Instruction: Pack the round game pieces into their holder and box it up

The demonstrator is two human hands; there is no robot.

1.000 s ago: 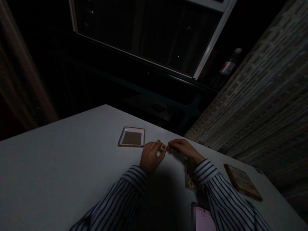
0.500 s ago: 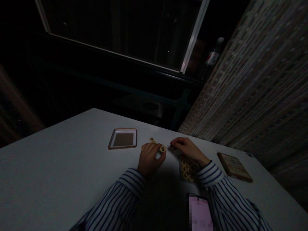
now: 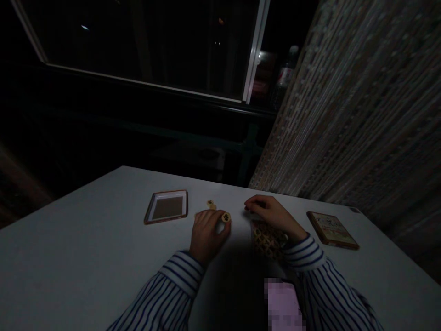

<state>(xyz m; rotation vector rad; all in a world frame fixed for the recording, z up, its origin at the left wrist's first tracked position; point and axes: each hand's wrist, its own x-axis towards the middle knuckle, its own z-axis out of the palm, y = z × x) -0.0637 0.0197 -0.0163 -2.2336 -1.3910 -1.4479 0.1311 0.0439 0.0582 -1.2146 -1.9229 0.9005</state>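
Note:
Between thumb and forefinger, my left hand (image 3: 208,233) pinches a round wooden Chinese chess piece (image 3: 226,217), its dark character turned towards me. Just beyond that hand, a second chess piece (image 3: 210,202) lies on the table with another pale one partly behind the fingers. My right hand (image 3: 270,212) is apart from the left, its fingers curled together above the table; whether anything is between the fingertips is too dark to see. Under the right wrist stands a box (image 3: 252,234) filled with several chess pieces (image 3: 267,241), partly covered by the forearm.
A shallow tray-like lid (image 3: 148,216) lies at the left on the white table (image 3: 86,248). To the right is a flat box with a printed cover (image 3: 332,229). A phone with a lit screen (image 3: 284,305) lies nearest me. A bead curtain (image 3: 330,115) hangs behind.
My view has shifted slightly, so the table things sit a little further left. My left hand keeps its pinch on the chess piece; the right hand has barely moved.

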